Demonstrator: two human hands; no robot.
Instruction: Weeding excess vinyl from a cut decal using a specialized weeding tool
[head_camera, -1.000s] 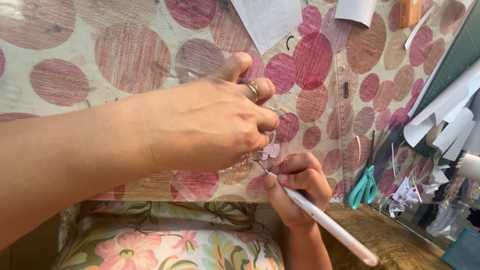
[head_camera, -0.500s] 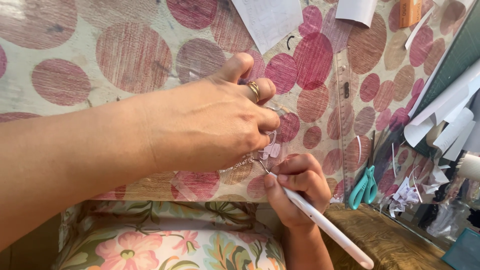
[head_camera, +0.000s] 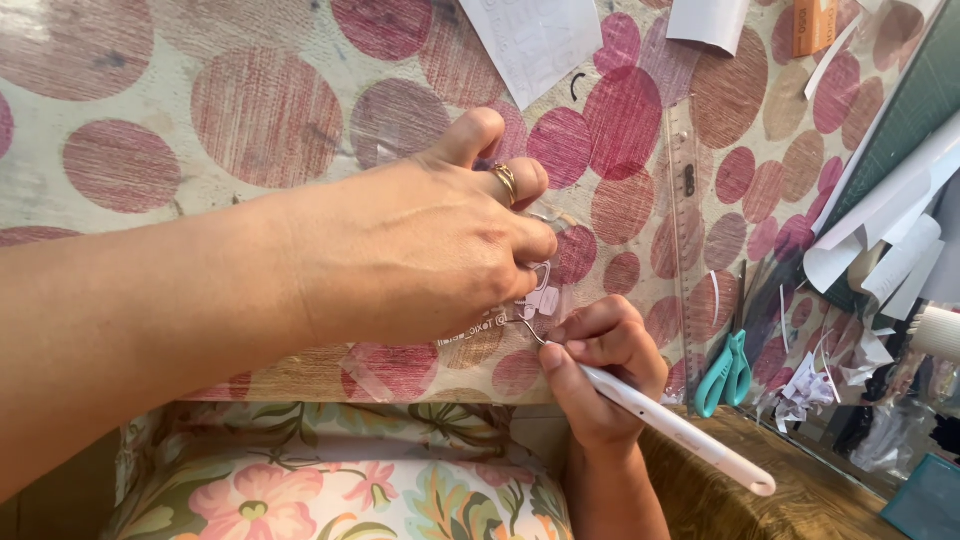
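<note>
With the left hand (head_camera: 420, 250) pressing curled fingers onto the clear sticker sheet (head_camera: 530, 300) at the table's (head_camera: 150, 200) near edge and the right hand (head_camera: 600, 350) pinching the white hook-tipped weeding tool (head_camera: 670, 425), a slip risks tearing the sheet or pricking a fingertip.

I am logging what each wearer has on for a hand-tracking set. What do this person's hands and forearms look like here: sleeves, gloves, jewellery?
Both arms are bare, with no sleeves, gloves or watch in view. The left hand wears one plain gold-coloured ring on a finger. The right hand shows no ring or band that I can see, and its wrist is uncovered. Fingernails look short and unpainted.
</note>
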